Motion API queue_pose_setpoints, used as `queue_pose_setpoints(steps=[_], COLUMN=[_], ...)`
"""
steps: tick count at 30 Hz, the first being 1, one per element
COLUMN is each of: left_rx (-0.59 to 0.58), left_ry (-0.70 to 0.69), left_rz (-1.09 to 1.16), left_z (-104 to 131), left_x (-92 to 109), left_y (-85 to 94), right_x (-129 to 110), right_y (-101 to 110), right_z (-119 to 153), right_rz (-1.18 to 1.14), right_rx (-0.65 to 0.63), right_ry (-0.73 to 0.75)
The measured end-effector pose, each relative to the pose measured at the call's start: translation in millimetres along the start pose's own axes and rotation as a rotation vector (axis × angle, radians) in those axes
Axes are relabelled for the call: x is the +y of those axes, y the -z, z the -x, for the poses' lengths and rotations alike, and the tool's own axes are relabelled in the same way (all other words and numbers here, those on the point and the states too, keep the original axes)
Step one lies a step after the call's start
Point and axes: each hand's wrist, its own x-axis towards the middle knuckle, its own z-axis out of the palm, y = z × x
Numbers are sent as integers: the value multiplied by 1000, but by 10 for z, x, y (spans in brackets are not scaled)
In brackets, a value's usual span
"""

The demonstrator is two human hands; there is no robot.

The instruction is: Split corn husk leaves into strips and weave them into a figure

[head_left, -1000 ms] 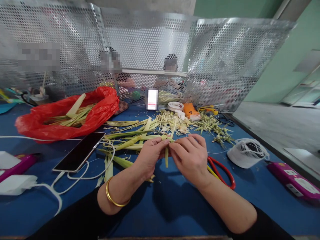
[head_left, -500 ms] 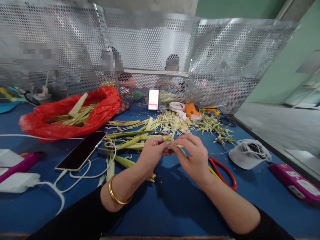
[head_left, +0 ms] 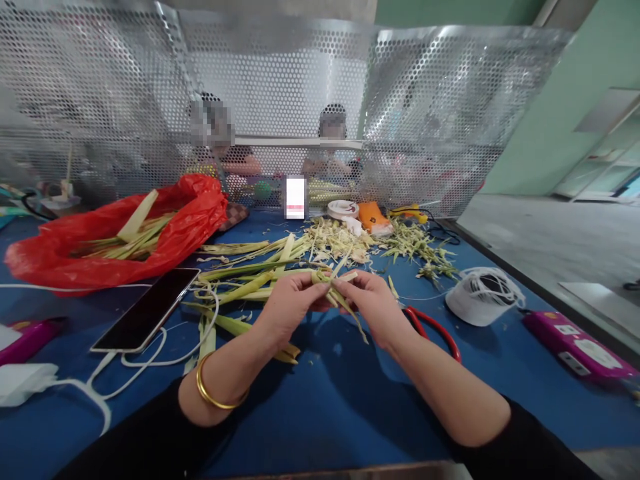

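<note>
My left hand [head_left: 295, 300], with a gold bangle at its wrist, pinches a small bundle of green plant strips [head_left: 345, 303] near the middle of the blue table. My right hand [head_left: 370, 303] is closed on the same strips from the other side, the two thumbs almost touching. One thin end hangs down between the hands, and pale ends stick up above them. Long green leaves [head_left: 250, 290] lie just left of my left hand. Beyond the hands is a heap of pale scraps [head_left: 340, 240], with small green pieces [head_left: 420, 250] to its right.
A red plastic bag [head_left: 55, 267] of leaves and a phone [head_left: 150, 310] with white cables are left. Red-handled scissors [head_left: 443, 333], a white string spool [head_left: 473, 307] and a purple power strip [head_left: 575, 347] are right. Two people sit behind a perforated screen [head_left: 295, 80].
The view has shifted, so the table's things sit further left. Between my hands a thin strip end now hangs down, and my right thumb has come close to my left thumb.
</note>
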Motion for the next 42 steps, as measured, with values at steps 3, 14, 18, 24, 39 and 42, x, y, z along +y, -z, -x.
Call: queue_pose_setpoints(steps=[3,14,18,24,39,42], left_rx=[73,112,92,-3,20,70], left_ry=[13,22,-8,-74,-154,-130], left_rz=[75,42,5,-86,-31,72], left_z=[-34,-59,-34,4,-10,-30], left_x=[-3,-1,-12,10,-68,-89], left_y=[37,93,55,8,-13,13], right_x=[25,-116,-139,-115,-28,-70], right_y=[22,129,121,127,104,145], right_z=[5,62,77,38,-18,7], right_rz=[173,1012,1154,827,609,851], right_rx=[16,-87,-18,102,106,163], right_ry=[150,950,1161,890,501,772])
